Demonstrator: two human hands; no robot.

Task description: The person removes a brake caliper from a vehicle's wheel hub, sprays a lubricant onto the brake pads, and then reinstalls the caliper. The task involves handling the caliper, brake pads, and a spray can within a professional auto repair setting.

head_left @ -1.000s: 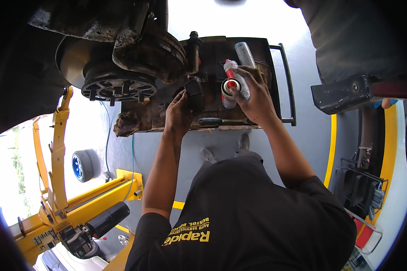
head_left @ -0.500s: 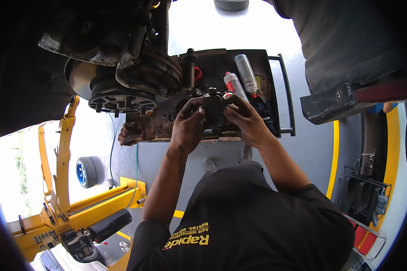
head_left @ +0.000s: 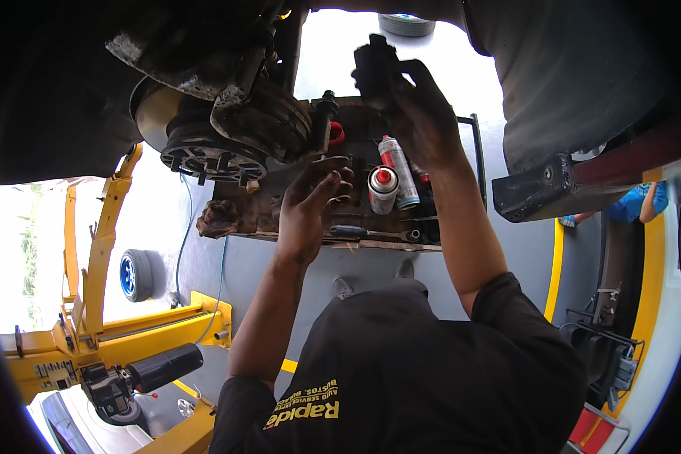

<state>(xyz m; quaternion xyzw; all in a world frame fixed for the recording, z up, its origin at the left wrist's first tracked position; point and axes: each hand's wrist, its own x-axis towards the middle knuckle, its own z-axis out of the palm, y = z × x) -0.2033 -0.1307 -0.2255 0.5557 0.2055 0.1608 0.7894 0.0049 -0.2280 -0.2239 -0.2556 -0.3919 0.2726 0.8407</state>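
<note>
My right hand (head_left: 424, 121) is raised over the far side of the work table, closed around a dark, blocky brake caliper (head_left: 376, 74). Dark shadow hides the caliper's finer details. My left hand (head_left: 314, 193) hovers over the table's middle, fingers loosely curled and apart, with nothing visible in them. Left of it sits the wheel hub (head_left: 213, 155) with several studs and its brake disc (head_left: 157, 119), under the raised vehicle. A bolt-ended metal piece (head_left: 324, 117) stands between this assembly and the table.
Two spray cans, one upright (head_left: 384, 191) and one lying (head_left: 398, 170), rest on the brown-covered table (head_left: 268, 219). A ratchet (head_left: 374, 232) lies along its near edge. A crumpled rag (head_left: 217, 218) is at the left corner. A lift arm (head_left: 541, 181) juts in at right; another person (head_left: 643, 203) is beyond.
My right hand has carried the caliper up and away from me. My left hand has let go of it. One spray can now stands upright.
</note>
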